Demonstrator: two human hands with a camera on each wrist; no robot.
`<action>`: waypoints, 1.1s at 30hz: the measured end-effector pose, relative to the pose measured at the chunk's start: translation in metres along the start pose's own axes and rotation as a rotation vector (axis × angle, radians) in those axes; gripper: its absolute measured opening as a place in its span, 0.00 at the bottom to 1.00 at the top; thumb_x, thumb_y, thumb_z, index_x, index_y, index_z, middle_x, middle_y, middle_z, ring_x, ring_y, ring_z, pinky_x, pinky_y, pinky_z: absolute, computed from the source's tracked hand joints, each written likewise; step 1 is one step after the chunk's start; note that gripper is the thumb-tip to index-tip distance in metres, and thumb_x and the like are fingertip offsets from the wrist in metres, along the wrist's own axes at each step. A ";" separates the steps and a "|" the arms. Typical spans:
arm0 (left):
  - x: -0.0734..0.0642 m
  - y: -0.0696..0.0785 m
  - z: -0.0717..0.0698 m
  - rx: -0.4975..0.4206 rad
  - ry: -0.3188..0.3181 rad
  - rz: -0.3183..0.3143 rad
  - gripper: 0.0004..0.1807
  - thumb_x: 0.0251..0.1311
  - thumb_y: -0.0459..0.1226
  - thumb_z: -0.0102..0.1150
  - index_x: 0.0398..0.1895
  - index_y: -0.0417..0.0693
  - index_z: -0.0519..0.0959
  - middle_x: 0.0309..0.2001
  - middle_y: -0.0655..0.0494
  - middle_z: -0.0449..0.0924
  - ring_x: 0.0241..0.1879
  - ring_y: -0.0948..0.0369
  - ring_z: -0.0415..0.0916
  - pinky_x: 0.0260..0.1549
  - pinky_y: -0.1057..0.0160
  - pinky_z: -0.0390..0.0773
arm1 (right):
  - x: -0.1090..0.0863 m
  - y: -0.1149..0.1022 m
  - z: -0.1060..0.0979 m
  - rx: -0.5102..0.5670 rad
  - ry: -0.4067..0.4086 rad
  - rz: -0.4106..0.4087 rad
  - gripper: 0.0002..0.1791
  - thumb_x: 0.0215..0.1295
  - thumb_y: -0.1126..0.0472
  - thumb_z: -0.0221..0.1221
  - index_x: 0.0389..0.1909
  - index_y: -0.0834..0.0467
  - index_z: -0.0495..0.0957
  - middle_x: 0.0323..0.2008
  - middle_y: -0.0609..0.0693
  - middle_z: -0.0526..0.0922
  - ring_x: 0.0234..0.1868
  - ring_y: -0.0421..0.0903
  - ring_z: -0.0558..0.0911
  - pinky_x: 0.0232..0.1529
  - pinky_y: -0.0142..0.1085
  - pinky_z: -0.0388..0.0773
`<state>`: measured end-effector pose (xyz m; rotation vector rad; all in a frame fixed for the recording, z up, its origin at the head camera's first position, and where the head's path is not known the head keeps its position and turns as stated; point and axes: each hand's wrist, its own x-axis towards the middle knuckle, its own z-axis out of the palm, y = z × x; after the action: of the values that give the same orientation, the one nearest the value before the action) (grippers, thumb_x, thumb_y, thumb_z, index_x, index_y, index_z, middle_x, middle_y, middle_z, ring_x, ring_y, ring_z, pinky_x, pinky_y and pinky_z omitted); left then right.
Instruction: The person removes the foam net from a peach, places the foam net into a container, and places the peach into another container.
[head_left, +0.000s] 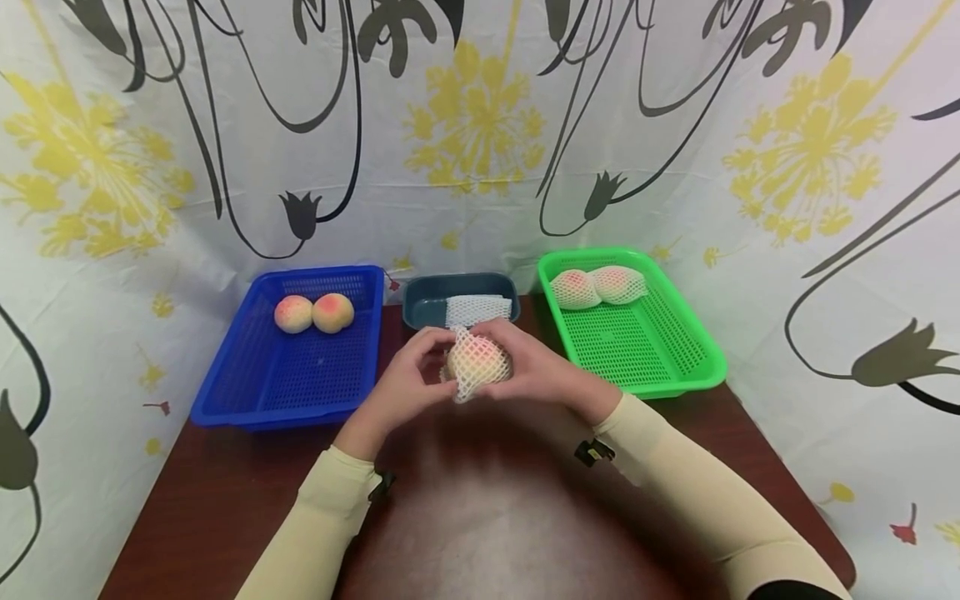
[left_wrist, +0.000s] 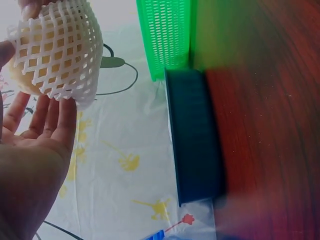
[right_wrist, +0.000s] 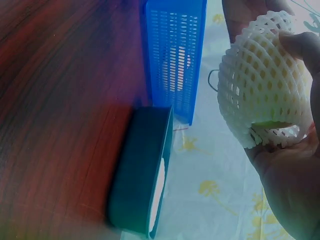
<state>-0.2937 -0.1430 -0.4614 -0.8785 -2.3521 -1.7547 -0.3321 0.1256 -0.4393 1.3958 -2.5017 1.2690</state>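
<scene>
Cropped sleeves (head_left: 324, 508) lead to fingers (left_wrist: 66, 120) partly hiding a netted peach (head_left: 482, 360).

1. No text, brand, number or sign can be read in any of the three views.
2. A small yellow patch (head_left: 597, 454) shows on the black device (head_left: 584, 451) by the cuff of the right sleeve (head_left: 667, 446), seen against the bench (head_left: 480, 525), between its middle and its right edge; the patch is too small to tell whether it bears any print.
</scene>
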 end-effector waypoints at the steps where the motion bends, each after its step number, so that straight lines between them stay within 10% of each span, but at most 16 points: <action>1: 0.000 0.000 0.001 0.003 -0.007 -0.010 0.35 0.62 0.26 0.78 0.72 0.44 0.75 0.66 0.50 0.77 0.63 0.49 0.81 0.60 0.50 0.85 | 0.000 -0.001 0.001 0.004 -0.003 0.006 0.45 0.58 0.56 0.84 0.73 0.56 0.73 0.64 0.49 0.78 0.60 0.47 0.79 0.60 0.42 0.80; 33: -0.001 0.000 0.003 -0.008 -0.008 -0.099 0.41 0.59 0.27 0.77 0.75 0.47 0.70 0.70 0.48 0.77 0.62 0.48 0.82 0.60 0.46 0.85 | 0.004 -0.006 0.004 -0.001 -0.012 0.086 0.48 0.55 0.50 0.86 0.74 0.54 0.73 0.64 0.47 0.79 0.58 0.45 0.80 0.59 0.43 0.83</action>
<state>-0.2920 -0.1410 -0.4630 -0.7842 -2.4344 -1.8010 -0.3290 0.1180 -0.4366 1.3126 -2.5962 1.2770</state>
